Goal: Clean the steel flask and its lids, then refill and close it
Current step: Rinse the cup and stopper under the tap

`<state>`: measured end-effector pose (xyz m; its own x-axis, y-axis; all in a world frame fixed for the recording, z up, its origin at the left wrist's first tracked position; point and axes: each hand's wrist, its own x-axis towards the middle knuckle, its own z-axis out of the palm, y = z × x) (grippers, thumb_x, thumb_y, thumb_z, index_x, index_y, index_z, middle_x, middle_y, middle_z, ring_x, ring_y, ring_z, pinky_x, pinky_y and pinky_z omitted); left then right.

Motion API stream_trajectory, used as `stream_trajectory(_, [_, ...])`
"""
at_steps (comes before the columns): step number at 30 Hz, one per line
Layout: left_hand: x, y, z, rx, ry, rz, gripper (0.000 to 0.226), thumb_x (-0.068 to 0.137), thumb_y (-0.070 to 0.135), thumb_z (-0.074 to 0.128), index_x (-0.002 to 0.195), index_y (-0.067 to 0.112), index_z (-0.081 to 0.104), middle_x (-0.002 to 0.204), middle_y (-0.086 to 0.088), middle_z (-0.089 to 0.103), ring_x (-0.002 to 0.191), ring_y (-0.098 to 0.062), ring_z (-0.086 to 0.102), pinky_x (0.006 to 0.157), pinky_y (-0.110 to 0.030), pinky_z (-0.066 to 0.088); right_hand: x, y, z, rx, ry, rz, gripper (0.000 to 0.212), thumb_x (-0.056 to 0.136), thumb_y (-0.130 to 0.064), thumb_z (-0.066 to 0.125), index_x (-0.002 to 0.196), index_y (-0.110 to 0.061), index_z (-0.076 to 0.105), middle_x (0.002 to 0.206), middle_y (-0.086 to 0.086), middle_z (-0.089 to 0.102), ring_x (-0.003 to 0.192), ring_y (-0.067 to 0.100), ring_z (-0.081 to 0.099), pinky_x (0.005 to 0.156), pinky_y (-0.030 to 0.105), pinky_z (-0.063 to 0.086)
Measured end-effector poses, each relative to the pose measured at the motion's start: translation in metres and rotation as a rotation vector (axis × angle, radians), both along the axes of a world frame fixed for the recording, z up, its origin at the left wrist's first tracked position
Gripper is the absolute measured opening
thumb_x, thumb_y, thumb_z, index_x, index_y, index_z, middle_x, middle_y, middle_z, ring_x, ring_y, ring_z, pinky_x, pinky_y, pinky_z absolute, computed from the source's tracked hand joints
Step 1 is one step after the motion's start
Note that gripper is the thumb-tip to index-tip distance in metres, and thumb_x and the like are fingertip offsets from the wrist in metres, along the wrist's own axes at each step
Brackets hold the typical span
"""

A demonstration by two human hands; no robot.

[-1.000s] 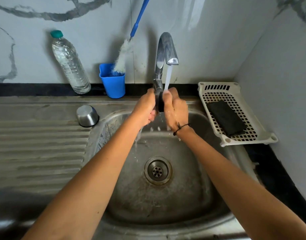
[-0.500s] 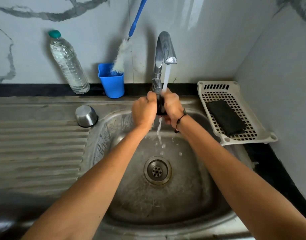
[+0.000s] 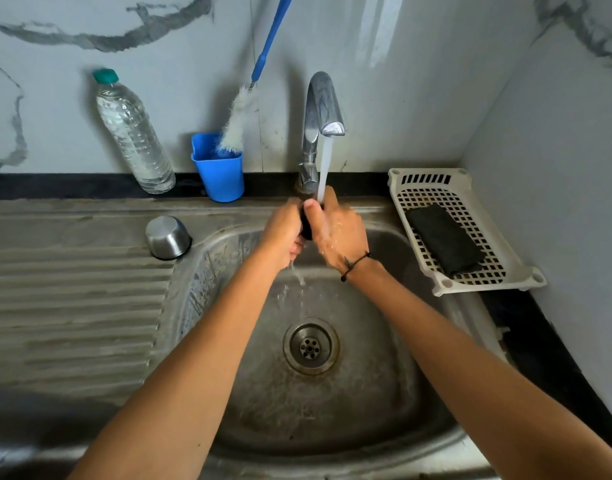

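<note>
Both my hands are together under the running tap [image 3: 323, 109], over the back of the steel sink [image 3: 419, 393]. My left hand [image 3: 284, 237] and my right hand [image 3: 335, 233] grip a small black lid [image 3: 306, 232] between them; only a dark sliver of it shows. Water falls on my right hand and the lid and drips below into the basin. A steel cup-shaped lid [image 3: 167, 237] stands upside down on the drainboard to the left. The flask body is out of view.
A clear plastic bottle [image 3: 133, 133] with a green cap leans on the back wall. Beside it a blue cup [image 3: 219, 171] holds a blue-handled bottle brush [image 3: 240, 119]. A white rack [image 3: 484, 271] with a black scrub pad [image 3: 445, 239] sits at the right. The drain [image 3: 311, 346] lies mid-basin.
My hands have kept working the black lid under the stream, shifting slightly up toward the spout. The right hand has turned so the water now runs over its fingers.
</note>
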<state>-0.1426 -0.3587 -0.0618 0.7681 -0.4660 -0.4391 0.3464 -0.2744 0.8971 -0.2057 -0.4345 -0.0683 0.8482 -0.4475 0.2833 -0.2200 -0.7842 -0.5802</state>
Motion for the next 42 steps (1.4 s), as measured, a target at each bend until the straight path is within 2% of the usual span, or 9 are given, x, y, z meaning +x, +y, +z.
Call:
stream_trajectory(2, [-0.002,-0.004,-0.005,0.103,-0.253,0.062,0.04,0.102,0.034,0.031,0.073,0.014,0.05,0.059,0.003,0.044,0.048,-0.012,0.038,0.045,-0.022,0.032,0.004,0.003,-0.003,0.064,0.0,-0.061,0.032,0.102,-0.033,0.029,0.105,-0.009,0.05,0.069,-0.014,0.038,0.056,0.007,0.04,0.049,0.015,0.026])
stream_trajectory(7, [-0.003,0.001,-0.02,0.269,-0.915,0.022,0.056,0.1,0.038,0.018,0.08,0.006,0.06,0.063,-0.01,0.058,0.058,-0.03,0.056,0.054,-0.035,0.048,0.003,0.003,0.011,1.265,0.147,-0.186,0.048,0.097,-0.048,0.026,0.064,-0.017,0.043,0.05,0.0,0.043,0.037,0.012,0.036,0.035,0.016,0.026])
stream_trajectory(9, [-0.006,0.005,-0.023,0.3,-1.087,-0.087,0.056,0.099,0.042,0.015,0.095,0.005,0.058,0.066,-0.01,0.06,0.059,-0.031,0.061,0.054,-0.038,0.051,-0.006,-0.006,0.01,1.47,0.291,-0.152,0.053,0.095,-0.055,0.026,0.062,-0.017,0.044,0.042,-0.002,0.041,0.029,0.008,0.028,0.032,0.01,0.019])
stream_trajectory(14, [-0.023,0.014,-0.024,0.075,-0.863,-0.178,0.036,0.102,0.039,0.031,0.118,0.012,0.049,0.097,-0.001,0.058,0.084,-0.017,0.058,0.07,-0.032,0.049,-0.012,-0.013,0.008,1.372,0.306,-0.122,0.065,0.092,-0.069,0.022,0.072,-0.014,0.052,0.049,0.002,0.046,0.032,0.009,0.031,0.035,0.013,0.025])
stream_trajectory(17, [-0.028,0.015,-0.019,0.026,-0.696,-0.156,0.031,0.103,0.038,0.027,0.106,0.017,0.048,0.079,0.004,0.054,0.075,-0.015,0.054,0.066,-0.03,0.04,-0.013,-0.005,0.007,1.22,0.241,-0.121,0.066,0.09,-0.071,0.021,0.072,-0.015,0.052,0.049,0.002,0.048,0.034,0.009,0.034,0.036,0.015,0.024])
stream_trajectory(23, [-0.02,0.008,0.007,0.193,-0.774,-0.256,0.042,0.102,0.04,0.028,0.118,0.012,0.055,0.095,0.0,0.056,0.088,-0.016,0.058,0.071,-0.027,0.044,-0.016,-0.003,-0.005,1.533,0.12,-0.227,0.049,0.095,-0.053,0.03,0.072,-0.015,0.053,0.052,0.0,0.053,0.033,0.009,0.037,0.033,0.011,0.021])
stream_trajectory(31, [-0.002,0.026,0.008,-0.176,-0.136,-0.461,0.03,0.097,0.0,0.045,0.12,0.017,0.055,0.077,-0.005,0.052,0.061,-0.009,0.041,0.054,-0.021,0.031,-0.013,-0.014,-0.005,1.551,0.126,-0.238,0.049,0.093,-0.051,0.029,0.071,-0.015,0.053,0.053,0.001,0.051,0.032,0.008,0.033,0.032,0.011,0.02])
stream_trajectory(38, [-0.003,0.012,0.025,-0.06,-0.356,-0.444,0.01,0.092,0.015,0.06,0.102,0.016,0.057,0.068,-0.001,0.055,0.046,-0.001,0.049,0.042,-0.013,0.036,-0.005,-0.013,0.002,1.447,0.055,-0.296,0.052,0.095,-0.048,0.026,0.068,-0.014,0.056,0.054,0.005,0.051,0.034,0.01,0.031,0.037,0.011,0.019])
stream_trajectory(42, [-0.006,0.001,0.018,0.04,-0.586,-0.302,0.02,0.091,0.034,0.06,0.093,0.015,0.057,0.076,-0.002,0.058,0.062,-0.016,0.055,0.053,-0.026,0.045,0.0,-0.009,0.001,1.457,0.021,-0.322,0.049,0.095,-0.046,0.029,0.07,-0.014,0.056,0.046,0.002,0.052,0.034,0.01,0.034,0.037,0.011,0.021])
